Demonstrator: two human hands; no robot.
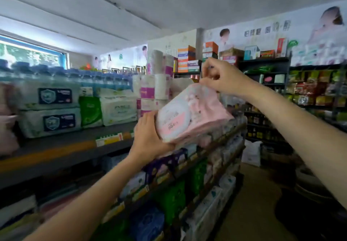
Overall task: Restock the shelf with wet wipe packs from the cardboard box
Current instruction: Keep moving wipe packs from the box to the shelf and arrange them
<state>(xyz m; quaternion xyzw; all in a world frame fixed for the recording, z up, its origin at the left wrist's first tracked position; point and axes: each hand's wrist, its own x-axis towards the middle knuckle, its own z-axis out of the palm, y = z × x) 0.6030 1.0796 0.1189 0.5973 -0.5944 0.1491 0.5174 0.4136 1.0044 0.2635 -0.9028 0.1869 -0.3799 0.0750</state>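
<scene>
While your left hand cups the lower end of the pink wet wipe pack, your right hand pinches its top edge above the shelf.

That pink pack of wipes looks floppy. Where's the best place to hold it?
Probably as here: left hand cupping the pink pack at its lower end from below, right hand pinching the upper edge from above. It is soft and tilted, so support at both ends keeps it from sagging.

Bare shelf gap; toilet-roll stack right.
</scene>
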